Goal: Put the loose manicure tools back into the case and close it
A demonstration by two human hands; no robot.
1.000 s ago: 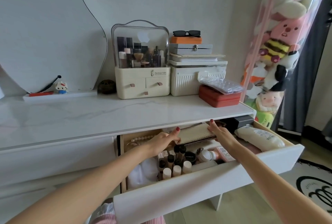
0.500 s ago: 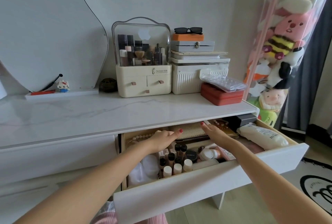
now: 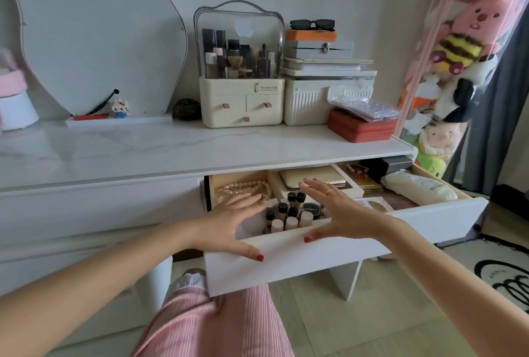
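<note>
A closed gold textured case [image 3: 313, 177] lies flat at the back of the open white drawer [image 3: 329, 253], under the tabletop's edge. My left hand [image 3: 229, 220] hovers over the drawer's front left, fingers spread, thumb at the drawer front. My right hand [image 3: 333, 212] is open above the drawer's middle, a ring on one finger, fingertips just in front of the gold case without touching it. Neither hand holds anything. No loose manicure tools are visible.
The drawer holds small bottles [image 3: 289, 213], a pearl necklace [image 3: 246, 187], a white pouch [image 3: 415, 187] and a black box [image 3: 386, 166]. On the marble tabletop [image 3: 143, 147] stand a cosmetics organiser [image 3: 240, 70], stacked boxes [image 3: 329, 84] and a red case [image 3: 360, 127]. Plush toys [image 3: 458, 50] hang at right.
Both hands have drawn back from the gold case toward the drawer's front and spread open. The view has tilted down, showing my lap.
</note>
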